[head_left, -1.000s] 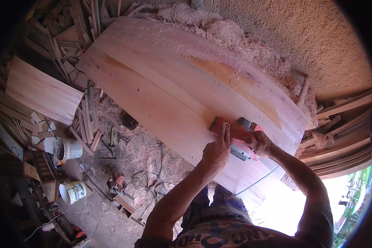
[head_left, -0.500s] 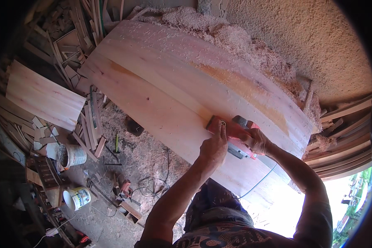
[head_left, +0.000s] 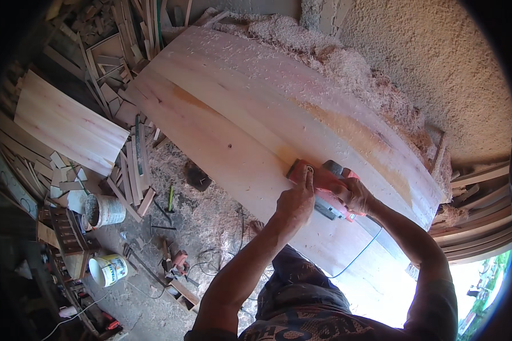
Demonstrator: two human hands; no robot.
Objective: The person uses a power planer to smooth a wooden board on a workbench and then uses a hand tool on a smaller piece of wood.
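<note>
A red and grey electric planer (head_left: 323, 181) rests on a large, pale wooden panel (head_left: 239, 165) that slants from far left to near right. My right hand (head_left: 356, 196) is wrapped around its rear handle. At its front end, my left hand (head_left: 297, 201) grips the body, the index finger stretched along the top. A thin cord (head_left: 365, 253) trails from the planer toward my body. Small shavings are scattered over the panel, and orange-brown patches mark its surface. The planer's underside is hidden against the wood.
Heaped wood shavings (head_left: 347, 71) lie along the far edge, beside a rough wall (head_left: 421, 62). Stacked boards (head_left: 478, 221) stand at right. Leftward are a smaller panel (head_left: 71, 122), offcuts, a bucket (head_left: 105, 210) and a white tub (head_left: 108, 269). A red power tool (head_left: 179, 261) and cords lie on the floor.
The planer has slid a little along the panel toward its far left end, both hands still on it. My view has shifted, and a foot now shows beside the panel.
</note>
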